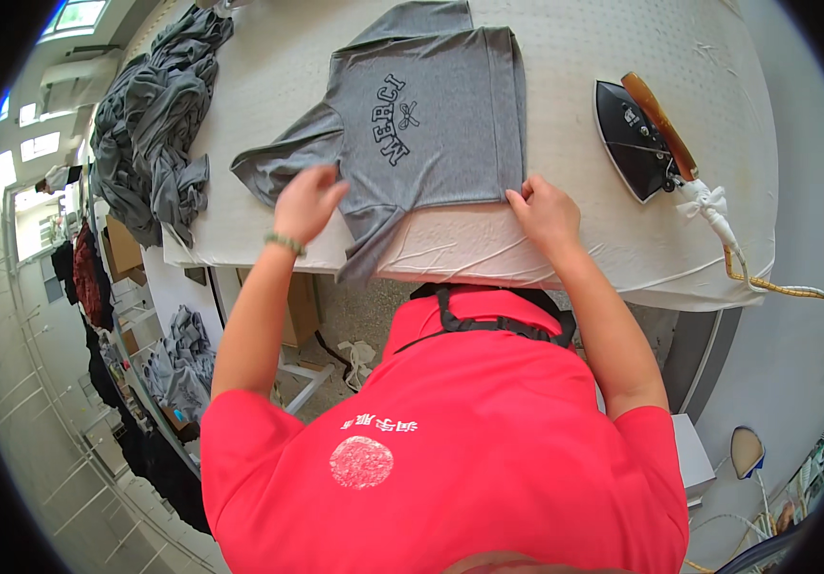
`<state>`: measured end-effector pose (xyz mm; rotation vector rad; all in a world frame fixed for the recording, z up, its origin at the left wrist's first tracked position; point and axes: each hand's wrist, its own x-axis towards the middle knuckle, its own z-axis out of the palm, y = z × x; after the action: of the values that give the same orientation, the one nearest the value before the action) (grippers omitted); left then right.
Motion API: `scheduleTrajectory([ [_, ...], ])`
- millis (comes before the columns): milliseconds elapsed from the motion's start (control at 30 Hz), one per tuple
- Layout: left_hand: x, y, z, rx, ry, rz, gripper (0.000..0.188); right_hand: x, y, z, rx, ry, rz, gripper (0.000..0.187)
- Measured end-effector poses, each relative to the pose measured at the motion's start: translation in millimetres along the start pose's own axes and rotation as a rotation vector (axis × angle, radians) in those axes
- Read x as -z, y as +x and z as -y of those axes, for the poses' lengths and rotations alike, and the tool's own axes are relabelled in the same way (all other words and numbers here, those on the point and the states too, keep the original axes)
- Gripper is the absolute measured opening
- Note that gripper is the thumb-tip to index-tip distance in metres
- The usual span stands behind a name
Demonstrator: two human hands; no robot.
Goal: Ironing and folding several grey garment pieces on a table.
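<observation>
A grey T-shirt [460,115] lies sideways on the padded ironing table [603,234], its collar end to the left and its hem to the right. Dark lettering and a small bow motif mark its front. At the near hem corner, the thumb and fingers of my right hand [548,215] pinch the cloth's edge. My left hand [308,206] hovers by the sleeve and collar end, fingers curled and slightly blurred; whether it touches the cloth I cannot tell. Part of the near sleeve hangs over the table's front edge.
An iron [637,139] with a wooden handle rests at the right, its wrapped cord [785,290] trailing off the table. Rumpled grey garments [158,124] are heaped at the far left. Below the table on the left lies more grey cloth [185,349].
</observation>
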<state>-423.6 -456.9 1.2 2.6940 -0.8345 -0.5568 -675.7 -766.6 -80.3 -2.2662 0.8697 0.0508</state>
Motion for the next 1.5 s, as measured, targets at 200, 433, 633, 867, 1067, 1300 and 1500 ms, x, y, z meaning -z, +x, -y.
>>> scheduleTrajectory([
  [200,-3,262,-20,-0.226,-0.033,-0.509,0.038,-4,-4,7,-0.029,0.046,0.028,0.029],
  [433,9,384,-27,-0.069,-0.042,-0.008,0.045,20,14,16,-0.164,0.019,0.165,0.027],
  [633,-8,353,-84,-0.541,-0.243,-0.661,0.026,55,128,64,-0.116,0.281,-0.159,0.027],
  [867,-56,320,-147,-0.579,-0.581,-0.119,0.020,36,234,90,-0.342,0.339,-0.171,0.024],
  [1067,-52,308,-152,-0.506,-0.590,0.188,0.021,18,218,91,-0.420,0.807,-0.233,0.018],
  [1300,-50,289,-153,-0.563,-0.555,0.111,0.024,15,215,103,-0.571,1.451,-0.156,0.011],
  [1500,-42,286,-155,-0.606,-0.503,0.105,0.025,-1,207,89,-0.444,1.267,-0.253,0.009],
])
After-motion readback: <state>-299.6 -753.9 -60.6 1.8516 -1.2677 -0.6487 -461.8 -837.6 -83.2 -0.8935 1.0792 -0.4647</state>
